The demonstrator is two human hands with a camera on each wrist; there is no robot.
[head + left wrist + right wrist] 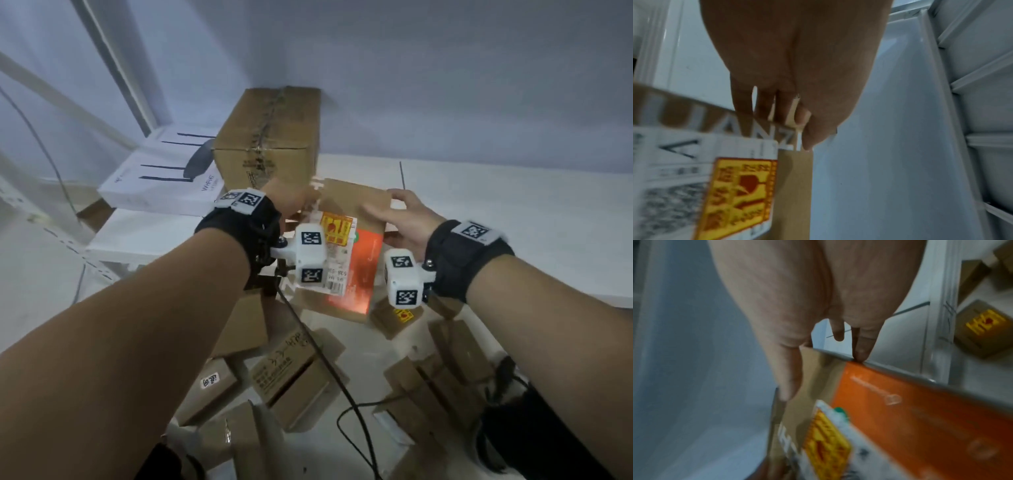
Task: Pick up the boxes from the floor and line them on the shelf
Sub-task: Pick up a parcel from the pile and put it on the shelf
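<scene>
I hold a flat brown box (366, 260) with an orange panel, a white label and a yellow sticker, tilted over the front edge of the white shelf (496, 219). My left hand (291, 202) pinches its upper left corner; in the left wrist view the thumb and fingers (781, 112) close on the box's (793, 186) cardboard edge. My right hand (400, 216) grips the upper right edge; in the right wrist view the thumb lies on the box (900, 410) face and a fingertip (861, 352) hooks over its far edge. A tall taped cardboard box (270, 137) stands on the shelf just behind.
A white router box (161, 181) lies on the shelf left of the tall box. Several small brown boxes (294, 380) are scattered on the floor below, with a black cable (346, 394) running across them. A white shelf upright (113, 68) rises at the left.
</scene>
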